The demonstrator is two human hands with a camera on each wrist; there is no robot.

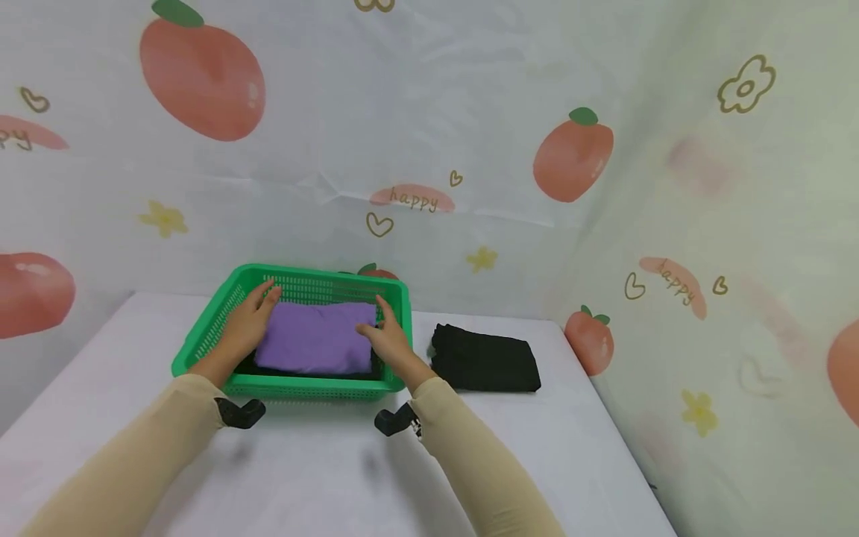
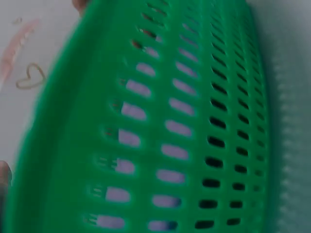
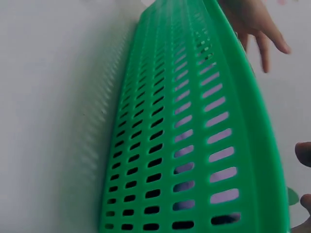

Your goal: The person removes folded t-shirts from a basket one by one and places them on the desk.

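Observation:
A folded purple cloth [image 1: 317, 339] lies inside a green plastic basket [image 1: 309, 385], on top of something black. My left hand [image 1: 250, 322] is over the basket's left side, fingers extended beside the cloth's left edge. Over the right side is my right hand [image 1: 392, 339], its thumb and fingers spread near the cloth's right edge. Whether either hand touches the cloth cannot be told. Both wrist views are mostly filled by the perforated basket wall [image 2: 155, 116], with purple showing through the slots. The right wrist view also catches the left hand [image 3: 255, 24] above the rim.
Right of the basket, a folded black cloth [image 1: 486, 362] lies on the white-covered table [image 1: 322, 470]. A patterned curtain [image 1: 429, 134] stands behind the table and along its right side. Black wrist mounts [image 1: 240, 412] stick out from the sleeves close to the basket's front.

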